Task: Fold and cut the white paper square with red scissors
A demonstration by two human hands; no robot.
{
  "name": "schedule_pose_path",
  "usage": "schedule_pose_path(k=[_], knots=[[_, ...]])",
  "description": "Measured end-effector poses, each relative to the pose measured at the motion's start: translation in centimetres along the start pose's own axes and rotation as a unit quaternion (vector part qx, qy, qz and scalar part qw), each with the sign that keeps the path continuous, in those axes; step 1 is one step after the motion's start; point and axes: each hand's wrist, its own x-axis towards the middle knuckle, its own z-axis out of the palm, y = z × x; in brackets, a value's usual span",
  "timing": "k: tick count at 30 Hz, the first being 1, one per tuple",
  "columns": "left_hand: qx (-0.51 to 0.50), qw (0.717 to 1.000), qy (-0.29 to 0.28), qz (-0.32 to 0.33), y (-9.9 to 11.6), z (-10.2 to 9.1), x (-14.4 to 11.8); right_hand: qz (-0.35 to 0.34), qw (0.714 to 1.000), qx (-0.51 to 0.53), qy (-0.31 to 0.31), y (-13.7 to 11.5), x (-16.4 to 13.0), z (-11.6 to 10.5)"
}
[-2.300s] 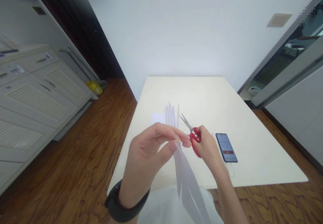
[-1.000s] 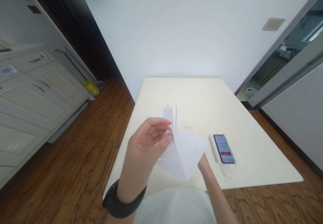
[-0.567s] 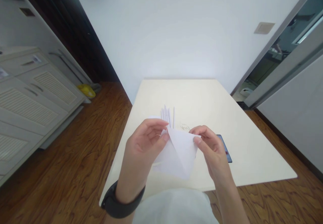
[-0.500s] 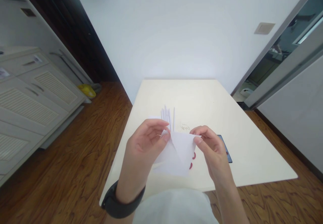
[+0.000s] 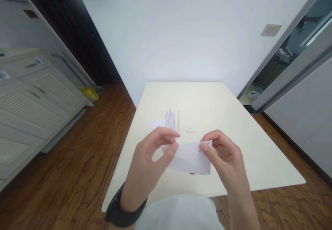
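Observation:
A white sheet of paper (image 5: 193, 159) is held in the air over the table, its top edge level with my fingertips and a fold line across it. My left hand (image 5: 158, 154) pinches its upper left part between thumb and fingers. At the upper right corner, my right hand (image 5: 224, 157) grips the paper with the thumb in front. Beyond my left fingers lie several thin white paper strips (image 5: 170, 119) in a bunch, with one strip (image 5: 178, 119) apart. A bit of a red object (image 5: 192, 173) peeks out below the paper; the rest is hidden.
Small thin scraps (image 5: 190, 131) lie on the cream table (image 5: 202, 102) beyond the paper. Another white sheet (image 5: 157, 123) rests left of the strips. The table's far edge meets a white wall (image 5: 186, 33). A louvred cabinet (image 5: 38, 95) stands at left.
The paper has been turned and now looks shorter and wider, its right corner upright. Both hands have shifted slightly, the right one outward. The phone seen earlier is now hidden by my right hand.

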Motion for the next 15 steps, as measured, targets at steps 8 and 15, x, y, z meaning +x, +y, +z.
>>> schedule_pose_path(k=[8, 15], knots=[[0.155, 0.984, -0.090, 0.003, 0.31, 0.50, 0.26, -0.097, 0.992, -0.077, 0.000, 0.16, 0.65, -0.11], [0.123, 0.987, -0.100, 0.013, 0.46, 0.71, 0.29, -0.083, 0.990, -0.104, -0.046, -0.16, 0.24, 0.32]])
